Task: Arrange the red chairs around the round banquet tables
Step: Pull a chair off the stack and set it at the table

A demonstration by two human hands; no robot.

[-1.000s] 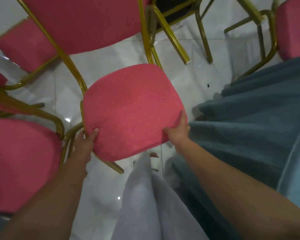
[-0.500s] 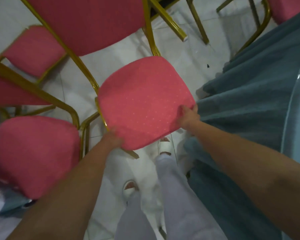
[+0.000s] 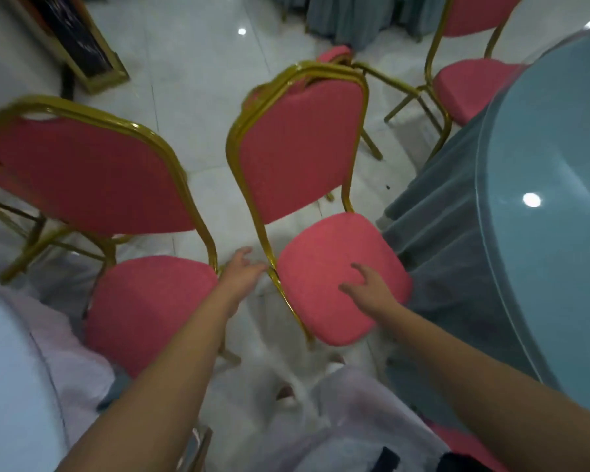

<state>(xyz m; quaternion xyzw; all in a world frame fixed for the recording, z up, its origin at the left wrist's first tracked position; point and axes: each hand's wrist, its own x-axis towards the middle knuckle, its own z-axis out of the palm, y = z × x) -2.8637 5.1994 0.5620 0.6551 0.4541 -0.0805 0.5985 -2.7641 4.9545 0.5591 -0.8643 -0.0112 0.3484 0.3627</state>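
Two hands reach at the nearest red chair (image 3: 300, 158), which stands just beside the round banquet table (image 3: 552, 233), its seat cushion (image 3: 324, 267) meeting the hanging teal tablecloth (image 3: 433, 206). The right hand (image 3: 372, 289) is over the cushion, fingers spread, gripping nothing; contact is unclear. The left hand (image 3: 244, 272), on the chair's side away from the table, is blurred, fingers loosely curled by the gold frame (image 3: 269, 253), seemingly holding nothing. Shoved closer to the table, a leg could snag and drag the cloth. The left hand risks a pinch against the neighbouring chair (image 3: 92, 178), farther from the table.
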